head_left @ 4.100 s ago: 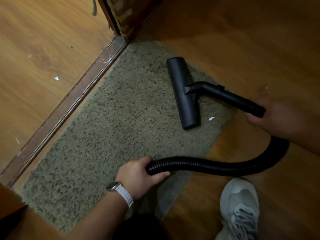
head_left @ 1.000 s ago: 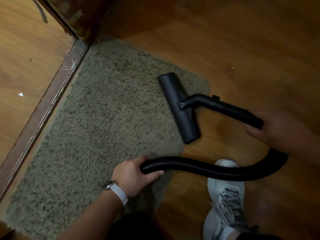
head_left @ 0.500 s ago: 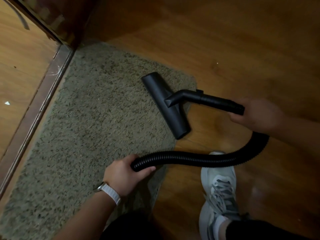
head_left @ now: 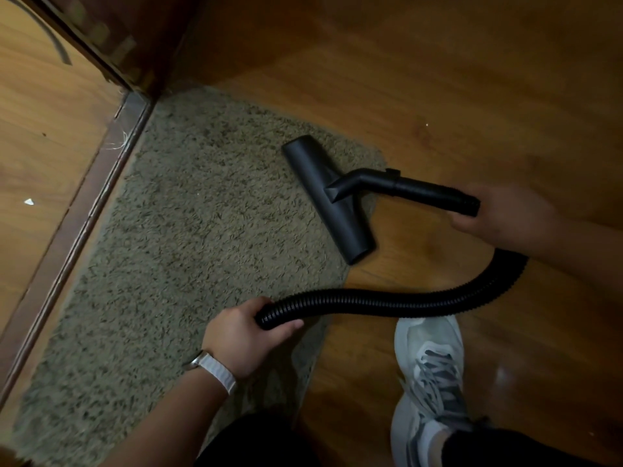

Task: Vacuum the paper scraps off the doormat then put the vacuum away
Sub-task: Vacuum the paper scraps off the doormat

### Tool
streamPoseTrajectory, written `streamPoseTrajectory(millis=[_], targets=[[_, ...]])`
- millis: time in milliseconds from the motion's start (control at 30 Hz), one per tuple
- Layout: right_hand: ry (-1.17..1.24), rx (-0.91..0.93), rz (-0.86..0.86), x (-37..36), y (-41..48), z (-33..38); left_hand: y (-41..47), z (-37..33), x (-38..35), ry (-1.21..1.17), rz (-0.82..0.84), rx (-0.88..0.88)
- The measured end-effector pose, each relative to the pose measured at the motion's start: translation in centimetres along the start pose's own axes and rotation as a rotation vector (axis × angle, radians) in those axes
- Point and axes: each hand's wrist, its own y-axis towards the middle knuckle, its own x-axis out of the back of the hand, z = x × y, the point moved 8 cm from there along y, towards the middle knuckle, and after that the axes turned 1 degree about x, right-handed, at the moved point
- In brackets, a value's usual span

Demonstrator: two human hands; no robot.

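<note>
The left hand (head_left: 242,338) has its grip closed round the ribbed hose (head_left: 404,303), low over the mat's near right part, and the right hand (head_left: 502,214) has its grip closed round the back end of the wand (head_left: 424,190), though that hand is blurred and its fingers are hard to read. The head (head_left: 328,197) lies on the right edge of the mat (head_left: 188,230), its far end on the pile and its near end out over the bare floor (head_left: 438,79). No paper scrap shows plainly on the mat; the pile is mottled, so a small one could hide in it. One white scrap (head_left: 28,202) lies on the boards to the left of the threshold (head_left: 77,210), well apart from the mat, and a pale speck (head_left: 427,124) sits on the floor beyond the wand. The mat work therefore looks done or nearly so. Putting the vacuum away is not yet begun: both hands hold it in working position, and its body and any storage place are out of view. A shoe (head_left: 428,365) stands just right of the mat, under the hose's bend.
</note>
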Motion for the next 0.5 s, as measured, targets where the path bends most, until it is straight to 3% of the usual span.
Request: streamPoseTrajectory(millis=[500], targets=[[-0.126, -0.089, -0.093, 1.4, -3.0, -3.3, -0.7, -2.1, -1.6, 0.036, 0.036, -0.052]])
